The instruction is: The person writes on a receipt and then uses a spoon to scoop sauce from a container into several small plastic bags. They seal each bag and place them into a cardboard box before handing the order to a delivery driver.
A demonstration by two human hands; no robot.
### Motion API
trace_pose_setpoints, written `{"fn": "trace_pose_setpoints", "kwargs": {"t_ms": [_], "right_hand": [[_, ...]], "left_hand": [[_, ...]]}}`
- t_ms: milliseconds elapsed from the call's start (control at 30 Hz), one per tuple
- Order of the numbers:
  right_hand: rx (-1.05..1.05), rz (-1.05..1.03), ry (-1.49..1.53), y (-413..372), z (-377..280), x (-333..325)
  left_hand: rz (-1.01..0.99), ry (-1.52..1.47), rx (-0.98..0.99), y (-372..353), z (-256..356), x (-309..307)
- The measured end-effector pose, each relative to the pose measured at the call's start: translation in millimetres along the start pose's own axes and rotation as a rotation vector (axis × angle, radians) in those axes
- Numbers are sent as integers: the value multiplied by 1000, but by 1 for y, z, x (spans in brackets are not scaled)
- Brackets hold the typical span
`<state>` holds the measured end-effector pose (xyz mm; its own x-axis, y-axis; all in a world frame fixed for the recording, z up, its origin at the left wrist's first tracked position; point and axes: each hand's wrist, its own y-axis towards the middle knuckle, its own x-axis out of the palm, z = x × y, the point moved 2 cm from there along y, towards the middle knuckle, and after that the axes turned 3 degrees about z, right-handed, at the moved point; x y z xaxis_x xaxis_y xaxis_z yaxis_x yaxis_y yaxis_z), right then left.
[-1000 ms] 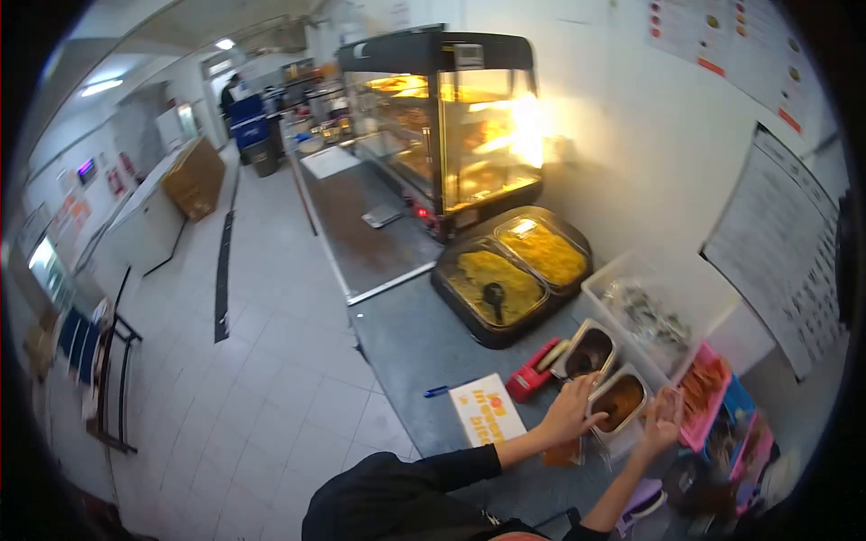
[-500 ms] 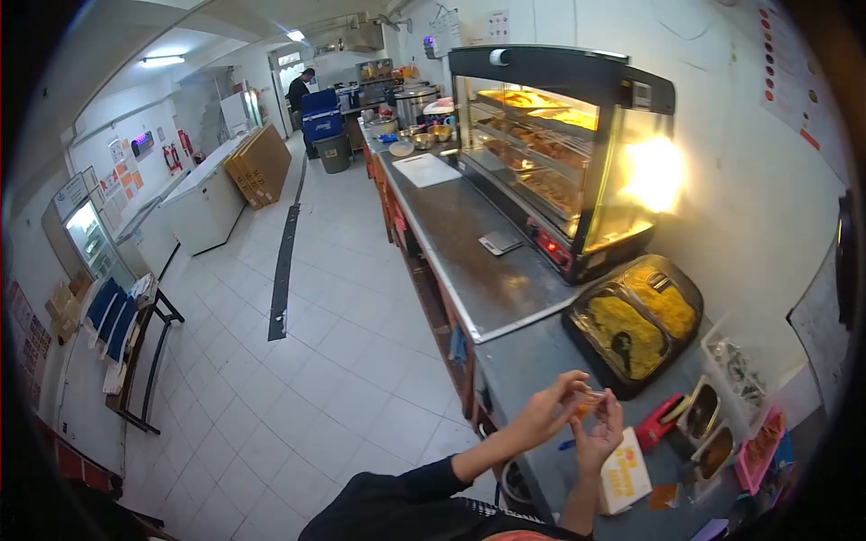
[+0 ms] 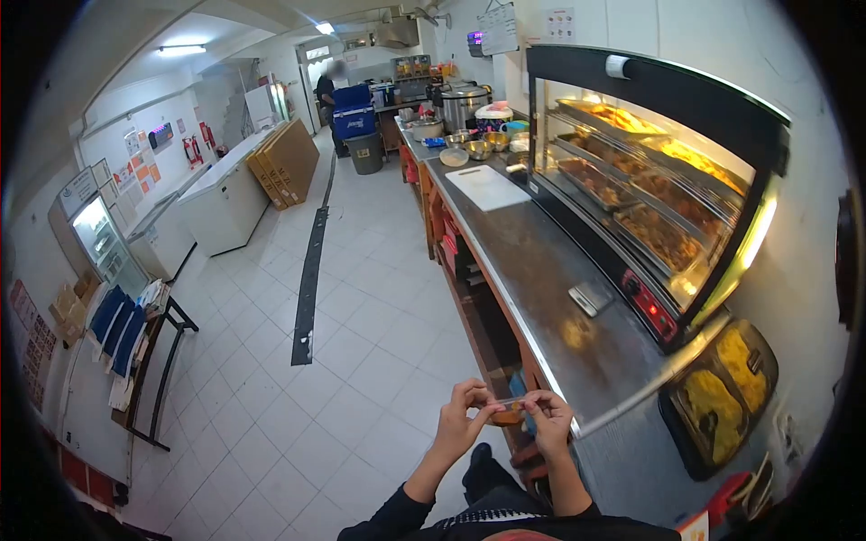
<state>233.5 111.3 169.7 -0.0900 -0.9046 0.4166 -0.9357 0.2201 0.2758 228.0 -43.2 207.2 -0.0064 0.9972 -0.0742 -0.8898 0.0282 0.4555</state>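
Both hands are raised over the aisle beside the counter edge. My left hand [image 3: 462, 419] pinches one side of a small clear packet with orange contents [image 3: 508, 412]. On its other side, my right hand [image 3: 550, 419] pinches the packet's top edge. The packet hangs between the fingertips, and its exact shape is too small to tell. To the right of my hands, on the grey counter [image 3: 622, 469], is a black container with yellow food [image 3: 713, 410].
A lit glass food warmer [image 3: 649, 207] stands on the steel counter with a small scale [image 3: 590, 299] and a white board [image 3: 488, 187]. Cardboard boxes [image 3: 284, 167] lean on a chest freezer [image 3: 223, 206]. Another person [image 3: 326, 95] stands far back near a grey bin [image 3: 364, 153].
The view has turned right and moved toward the warmer. My hands have shifted left off the counter, over the aisle, with the packet held between them.
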Motion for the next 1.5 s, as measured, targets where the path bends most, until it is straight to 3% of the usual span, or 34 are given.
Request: {"fn": "trace_pose_setpoints", "kwargs": {"t_ms": [100,200,300,400,533,767,933,1067,1167,1233,1333,1367,1400,1500], "right_hand": [[37,-63,15,62,36,28],[140,-197,-29,132,58,63],[86,-388,-152,190,97,96],[73,-421,-215,235,131,132],[77,-392,-348,287,167,168],[-8,-109,-341,351,199,189],[-14,13,-418,365,195,183],[-54,80,-304,339,169,170],[-160,229,-273,294,144,132],[-220,356,-316,246,117,105],[-244,552,-393,151,65,71],[-361,577,-553,120,39,70],[-304,675,-540,78,21,59],[-399,974,-671,-29,-25,42]], "left_hand": [[-21,153,176,60,-31,-18],[-25,259,204,118,-68,-48],[-4,182,134,171,-87,-77],[39,167,15,215,-108,-101],[22,96,-40,272,-151,-133],[-225,-150,-58,361,-233,-169],[-348,-177,-130,396,-235,-179],[-528,-302,-266,392,-226,-157],[-688,-512,34,367,-202,-107],[-977,-540,-18,333,-180,-66],[-1374,-526,-171,257,-153,-2],[-1531,-521,-211,222,-143,22],[-1486,-547,7,188,-126,43],[-1646,-591,-100,76,-87,90]]}}
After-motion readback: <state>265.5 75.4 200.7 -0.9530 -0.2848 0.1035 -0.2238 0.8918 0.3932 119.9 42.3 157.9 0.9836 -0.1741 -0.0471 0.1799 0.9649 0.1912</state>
